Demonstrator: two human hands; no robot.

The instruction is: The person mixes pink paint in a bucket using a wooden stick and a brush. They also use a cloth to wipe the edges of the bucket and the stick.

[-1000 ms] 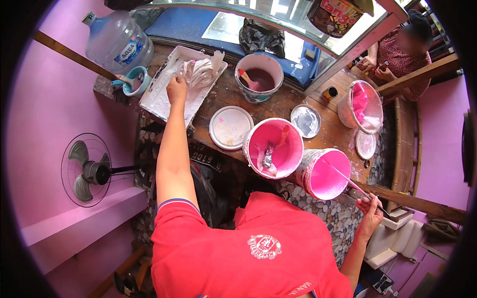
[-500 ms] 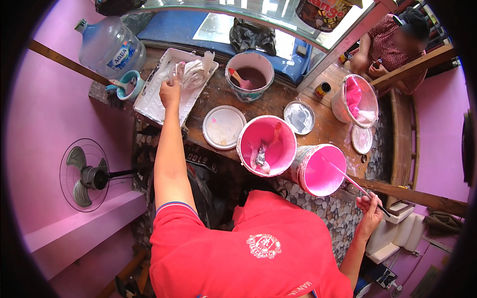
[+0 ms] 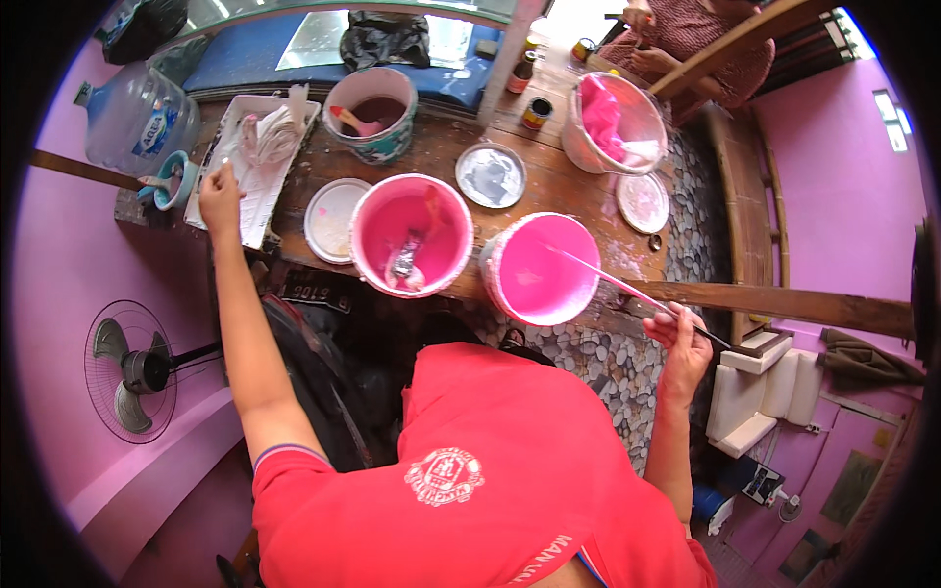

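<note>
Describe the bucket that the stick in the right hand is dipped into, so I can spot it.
On the long wooden workbench, look at the near edge. Two pink-lined buckets sit there; it is the right-hand bucket, nearest the right hand. Unlike its neighbour, it is nearly full of smooth pink paint, with a thin stick slanting in.

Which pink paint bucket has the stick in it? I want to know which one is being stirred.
The pink bucket at the bench's front edge, nearest the right hand, which holds the long stick reaching into it. The neighbouring bucket holds a tool, no stick.
</note>
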